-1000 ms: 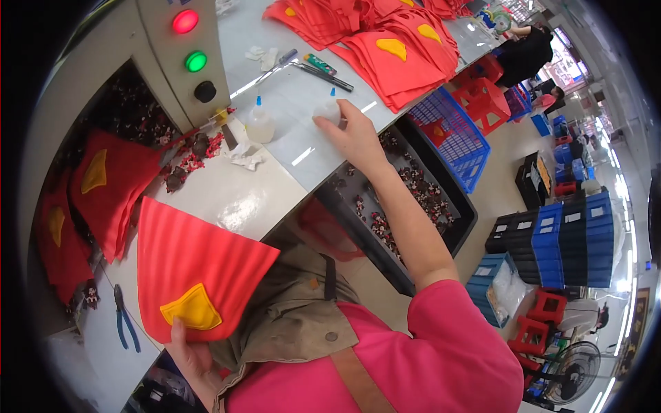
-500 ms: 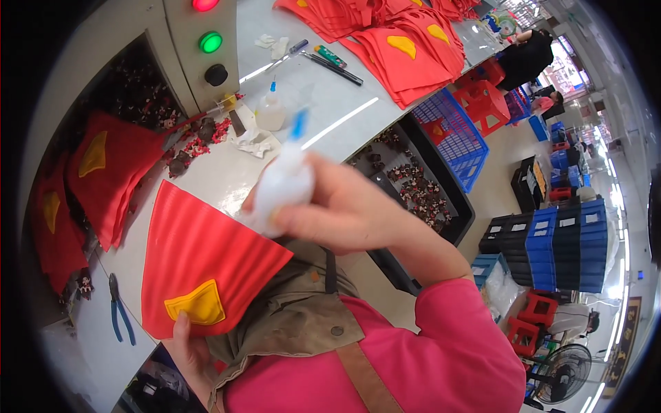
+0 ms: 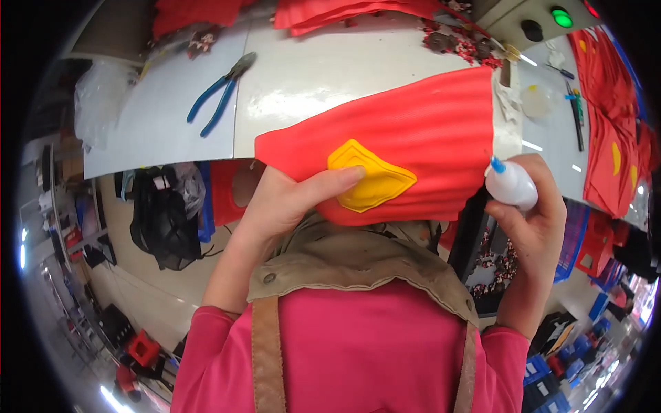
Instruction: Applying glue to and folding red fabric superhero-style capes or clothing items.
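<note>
My left hand (image 3: 296,196) grips a red cape-like piece (image 3: 427,131) from its near edge. The thumb presses on the yellow shield-shaped patch (image 3: 372,180), and the other fingers are hidden underneath. In my right hand (image 3: 533,206) is a white squeeze bottle (image 3: 513,186) with a blue dispensing tip, the fingers wrapped round it. Its tip sits right beside the piece's right edge; whether the two touch I cannot tell. The piece is held over the near edge of the white table (image 3: 296,89), above my apron.
Blue-handled pliers (image 3: 222,93) lie on the table at the left. More red pieces (image 3: 351,14) are at the far edge and stacked at right (image 3: 609,131). Small dark-and-pink figures (image 3: 458,45) lie near a machine panel with a green light (image 3: 562,17). A black tray (image 3: 475,241) stands below right.
My view has swung left. The right hand with the bottle has come down from over the table to the piece's right edge; the left hand still grips the red piece, now turned sideways.
</note>
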Tool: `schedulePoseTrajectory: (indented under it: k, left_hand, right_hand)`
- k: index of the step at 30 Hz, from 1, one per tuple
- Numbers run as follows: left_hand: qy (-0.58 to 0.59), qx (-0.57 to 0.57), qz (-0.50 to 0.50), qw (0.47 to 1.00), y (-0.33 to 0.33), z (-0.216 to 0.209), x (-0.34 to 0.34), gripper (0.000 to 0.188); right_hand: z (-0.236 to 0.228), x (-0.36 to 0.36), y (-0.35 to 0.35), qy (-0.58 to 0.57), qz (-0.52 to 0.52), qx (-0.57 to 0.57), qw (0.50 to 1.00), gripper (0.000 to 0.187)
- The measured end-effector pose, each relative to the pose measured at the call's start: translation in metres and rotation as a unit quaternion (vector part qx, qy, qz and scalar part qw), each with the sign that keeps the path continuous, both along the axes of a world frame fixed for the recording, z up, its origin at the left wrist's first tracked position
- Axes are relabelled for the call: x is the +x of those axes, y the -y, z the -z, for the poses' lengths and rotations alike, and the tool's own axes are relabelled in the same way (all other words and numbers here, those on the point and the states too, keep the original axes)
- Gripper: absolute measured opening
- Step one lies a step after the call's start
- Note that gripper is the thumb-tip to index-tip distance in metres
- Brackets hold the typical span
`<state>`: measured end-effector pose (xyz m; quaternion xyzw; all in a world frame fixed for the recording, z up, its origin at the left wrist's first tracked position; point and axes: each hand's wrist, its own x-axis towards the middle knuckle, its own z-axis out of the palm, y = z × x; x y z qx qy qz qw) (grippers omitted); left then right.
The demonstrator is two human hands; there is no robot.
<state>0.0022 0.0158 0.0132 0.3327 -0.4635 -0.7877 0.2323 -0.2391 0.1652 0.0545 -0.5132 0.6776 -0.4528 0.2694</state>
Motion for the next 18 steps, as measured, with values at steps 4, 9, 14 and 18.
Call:
schedulePoseTrajectory:
  k: [4,9,14,18]
  left_hand:
    - [0.022,0.019,0.009,1.0,0.001,-0.003,0.004,0.047]
    - [0.02,0.033,0.013,0.999,0.002,-0.002,0.002,0.048]
    - [0.016,0.043,0.014,0.999,0.001,-0.002,0.0,0.05]
    - [0.007,0.053,0.0,0.999,-0.001,-0.003,-0.003,0.051]
  right_hand:
    - [0.004,0.002,0.001,0.009,-0.023,0.013,1.0,0.039]
    - [0.007,0.001,0.003,0.028,-0.018,0.021,0.999,0.046]
    - [0.006,-0.001,0.008,-0.003,-0.04,0.024,0.999,0.046]
    - [0.002,0.002,0.012,-0.052,-0.063,0.037,0.996,0.041]
